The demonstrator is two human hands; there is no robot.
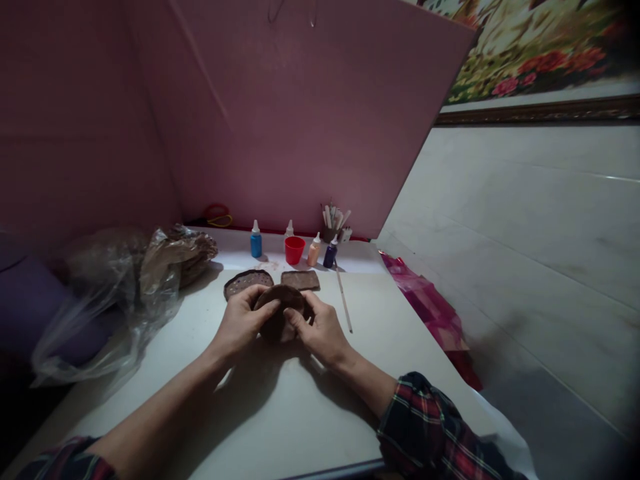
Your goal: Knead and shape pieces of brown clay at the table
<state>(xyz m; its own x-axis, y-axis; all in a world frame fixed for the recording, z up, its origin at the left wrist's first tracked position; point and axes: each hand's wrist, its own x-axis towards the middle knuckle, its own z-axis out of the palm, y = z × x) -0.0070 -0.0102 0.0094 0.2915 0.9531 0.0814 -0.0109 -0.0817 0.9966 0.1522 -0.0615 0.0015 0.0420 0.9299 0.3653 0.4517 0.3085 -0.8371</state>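
Between my two hands is a round, dark brown clay piece [278, 327], shaped like a shallow bowl and raised over the white table. My left hand [245, 317] grips its left rim, thumb on the inner face. On the other side my right hand [320, 327] holds the right rim, its thumb also pressing inside. Fingers behind the piece are mostly hidden. Just beyond lie an oval clay slab [247, 281] with small dots or holes and a rectangular clay slab [300, 280]. A thin brush or stick [343, 297] rests to the right.
A red cup [295, 251] stands at the back among a blue bottle [256, 241], a peach bottle [314, 252] and a dark purple bottle [330, 254]. Behind them is a holder of brushes and pens [331, 232]. Crumpled plastic bag [160, 273] lies left; magenta wrapping [425, 300] lies right.
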